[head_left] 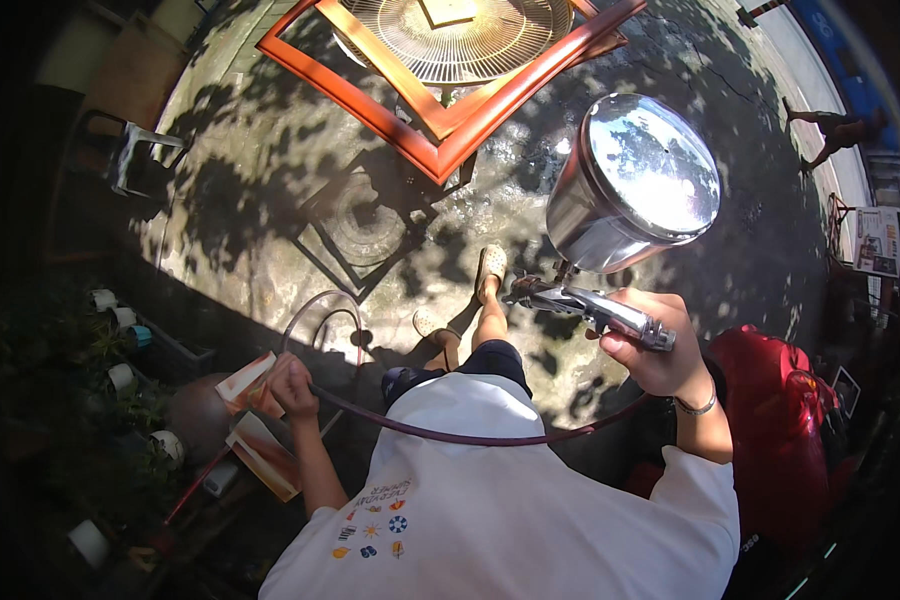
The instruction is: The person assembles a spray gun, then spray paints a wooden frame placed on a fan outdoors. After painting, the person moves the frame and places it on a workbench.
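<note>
Over sunlit concrete, a top-heavy spray gun and a slack hose

Just short of the frames' near corner, the right grip (660, 345) is wrapped round the handle of a metal spray gun (590, 303); whether a finger presses the trigger cannot be told. Its shiny cup (635, 185) sits above the body, bulky beside it, so a loose wrist could let it lean over. If the lid is badly seated, whatever is inside could spill; the contents are hidden.

Down at the lower left, the left grip (293, 387) appears curled around a dark red hose (450, 436), which loops out ahead of it and sags across the front of the white shirt (490, 510) toward the right wrist. The join to the gun is out of sight. A sharp pull could jerk the nozzle aside, and the loop, if dropped, could catch a foot in a pale clog (492, 262).

Beyond the gun, an orange-red outer frame (345, 80) and a lighter inner frame (390, 65) lie over a round wire grille (450, 60), their corners pointing toward the wearer. The outer frame reaches past the grille's edge, so a bump from cup or hose could shift it or mark its finish. Dappled shade and glare might also hide a flaw there.
</note>
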Tool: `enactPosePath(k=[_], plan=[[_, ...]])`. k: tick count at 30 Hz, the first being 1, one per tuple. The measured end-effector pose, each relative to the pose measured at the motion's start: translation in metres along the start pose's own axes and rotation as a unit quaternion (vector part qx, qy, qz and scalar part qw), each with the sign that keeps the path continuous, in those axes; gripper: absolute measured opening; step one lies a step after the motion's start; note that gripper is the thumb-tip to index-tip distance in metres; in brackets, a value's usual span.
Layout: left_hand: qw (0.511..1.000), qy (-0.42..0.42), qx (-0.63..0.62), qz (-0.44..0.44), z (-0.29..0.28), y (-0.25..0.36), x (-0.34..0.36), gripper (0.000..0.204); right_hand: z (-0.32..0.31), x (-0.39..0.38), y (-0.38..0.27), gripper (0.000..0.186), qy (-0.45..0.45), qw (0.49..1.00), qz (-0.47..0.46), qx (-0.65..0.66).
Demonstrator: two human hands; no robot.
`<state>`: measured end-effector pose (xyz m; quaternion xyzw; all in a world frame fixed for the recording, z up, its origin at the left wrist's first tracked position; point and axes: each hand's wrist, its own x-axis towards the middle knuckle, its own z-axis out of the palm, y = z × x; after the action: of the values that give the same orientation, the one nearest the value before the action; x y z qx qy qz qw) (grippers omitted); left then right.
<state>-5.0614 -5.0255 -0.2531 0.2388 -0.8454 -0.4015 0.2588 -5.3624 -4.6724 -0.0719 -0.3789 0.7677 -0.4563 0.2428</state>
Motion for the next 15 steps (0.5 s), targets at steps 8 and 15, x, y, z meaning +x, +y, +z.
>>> enactPosePath(k=[8,15], plan=[[0.999,-0.042,0.006,-0.005,0.021,0.011,0.024,0.047,-0.015,-0.002,0.044,0.017,0.166,0.967,0.178,0.074],[0.994,-0.05,0.059,0.072,0.06,0.031,0.056,0.035,-0.121,0.06,0.135,0.022,0.369,0.912,0.179,0.02]])
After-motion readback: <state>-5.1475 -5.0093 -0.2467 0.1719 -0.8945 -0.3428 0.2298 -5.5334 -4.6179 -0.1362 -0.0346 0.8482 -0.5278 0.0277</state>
